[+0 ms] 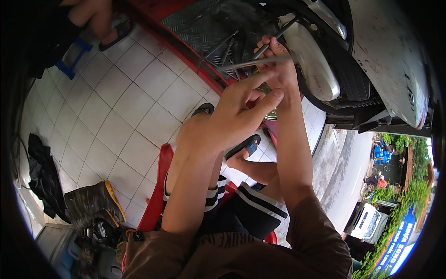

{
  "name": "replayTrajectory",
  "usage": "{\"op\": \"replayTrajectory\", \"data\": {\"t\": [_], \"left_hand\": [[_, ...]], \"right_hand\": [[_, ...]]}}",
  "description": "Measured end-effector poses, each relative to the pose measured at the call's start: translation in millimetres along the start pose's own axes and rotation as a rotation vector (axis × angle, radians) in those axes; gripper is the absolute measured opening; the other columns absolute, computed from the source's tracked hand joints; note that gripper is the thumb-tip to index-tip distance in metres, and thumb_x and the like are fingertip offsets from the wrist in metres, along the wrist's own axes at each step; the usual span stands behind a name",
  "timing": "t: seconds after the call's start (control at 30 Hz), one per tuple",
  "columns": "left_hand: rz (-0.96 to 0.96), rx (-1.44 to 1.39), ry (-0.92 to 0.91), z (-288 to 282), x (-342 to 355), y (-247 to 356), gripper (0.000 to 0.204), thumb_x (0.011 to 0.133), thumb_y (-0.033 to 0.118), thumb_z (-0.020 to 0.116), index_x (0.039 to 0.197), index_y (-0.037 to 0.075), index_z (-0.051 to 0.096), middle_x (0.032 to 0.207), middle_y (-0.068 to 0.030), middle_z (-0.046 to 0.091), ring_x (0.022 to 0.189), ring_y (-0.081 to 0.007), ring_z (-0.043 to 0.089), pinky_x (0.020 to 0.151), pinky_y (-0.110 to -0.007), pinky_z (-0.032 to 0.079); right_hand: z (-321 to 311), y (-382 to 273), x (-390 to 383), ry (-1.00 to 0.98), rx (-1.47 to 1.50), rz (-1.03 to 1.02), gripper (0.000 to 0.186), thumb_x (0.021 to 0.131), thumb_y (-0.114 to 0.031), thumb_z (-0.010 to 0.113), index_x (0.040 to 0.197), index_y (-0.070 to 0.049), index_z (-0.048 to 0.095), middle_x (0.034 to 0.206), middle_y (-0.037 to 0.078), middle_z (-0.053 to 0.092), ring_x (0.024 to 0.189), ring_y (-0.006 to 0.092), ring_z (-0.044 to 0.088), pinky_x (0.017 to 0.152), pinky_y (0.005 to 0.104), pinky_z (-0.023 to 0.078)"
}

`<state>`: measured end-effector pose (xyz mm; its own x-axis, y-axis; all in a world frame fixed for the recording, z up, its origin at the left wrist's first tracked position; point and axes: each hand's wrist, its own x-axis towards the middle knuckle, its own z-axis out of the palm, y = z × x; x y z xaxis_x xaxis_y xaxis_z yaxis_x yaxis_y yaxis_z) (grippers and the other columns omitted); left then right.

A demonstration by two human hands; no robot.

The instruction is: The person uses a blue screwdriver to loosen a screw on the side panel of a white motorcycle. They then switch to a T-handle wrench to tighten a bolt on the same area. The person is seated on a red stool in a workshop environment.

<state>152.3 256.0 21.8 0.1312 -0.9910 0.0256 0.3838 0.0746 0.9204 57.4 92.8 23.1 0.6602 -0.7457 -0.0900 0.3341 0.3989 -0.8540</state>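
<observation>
My right hand [279, 63] grips a dark metal rod [283, 29] just left of the motorcycle's silver engine cover [306, 60]. My left hand [234, 114] is lower and nearer, its index finger and thumb apart, the other fingers curled with nothing visible in them; its index fingertip is by my right palm. A thin grey metal strip [232, 67] crosses in front of the right hand; what holds it is unclear. Behind my hands a shiny round can [271, 115] is partly hidden. Dark slender tools [225, 51] lie on the red-framed metal platform [162, 35].
The motorcycle's pale body panel [390, 69] fills the upper right. Another person's leg [93, 21] and a blue stool [69, 65] are upper left. A red chair [162, 162] is beneath me. Boots [93, 204] and black cloth [44, 176] lie lower left. A street is at right.
</observation>
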Motion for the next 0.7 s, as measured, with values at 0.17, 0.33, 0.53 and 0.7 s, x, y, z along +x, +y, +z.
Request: {"op": "replayTrajectory", "data": {"t": [0.17,0.33,0.53,0.7], "left_hand": [[-0.027,-0.064,-0.028,7.4,-3.4,3.9,0.060,0.096,0.023,0.057,0.143,-0.006,0.035,0.063,0.0034,0.045,0.054,-0.0048,0.037,0.048,-0.023,0.028],[-0.111,-0.207,0.261,30.0,0.0,40.5,0.059,0.098,0.025,0.052,0.147,-0.002,0.032,0.062,0.0033,0.040,0.053,-0.0055,0.036,0.047,-0.021,0.026],[-0.020,-0.314,-0.101,6.2,-4.6,19.8,0.059,0.099,0.030,0.049,0.147,-0.001,0.029,0.063,0.0001,0.046,0.050,-0.0038,0.034,0.044,-0.020,0.026],[-0.178,-0.303,-0.010,4.1,-1.9,18.1,0.058,0.099,0.029,0.048,0.146,0.000,0.031,0.064,-0.0031,0.049,0.049,-0.0036,0.034,0.044,-0.020,0.026]], "right_hand": [[-4.3,-7.9,-3.5,-0.025,0.055,-0.011,0.022,0.101,-0.022,0.049,0.094,-0.003,0.055,0.061,-0.005,0.028,0.055,0.0079,0.025,0.052,0.0239,0.025],[7.4,-8.3,-3.4,0.091,-0.054,-0.030,0.022,0.101,-0.022,0.050,0.095,-0.002,0.056,0.062,-0.005,0.030,0.055,0.0079,0.026,0.053,0.0234,0.026],[-15.4,-17.6,-4.5,-0.098,0.088,-0.015,0.020,0.100,-0.023,0.053,0.095,-0.004,0.056,0.062,-0.005,0.031,0.057,0.0084,0.028,0.055,0.0244,0.029],[-2.0,-25.6,-1.8,-0.014,0.016,-0.042,0.018,0.100,-0.022,0.051,0.096,-0.004,0.054,0.064,-0.005,0.030,0.058,0.0084,0.028,0.056,0.0241,0.029]]}}
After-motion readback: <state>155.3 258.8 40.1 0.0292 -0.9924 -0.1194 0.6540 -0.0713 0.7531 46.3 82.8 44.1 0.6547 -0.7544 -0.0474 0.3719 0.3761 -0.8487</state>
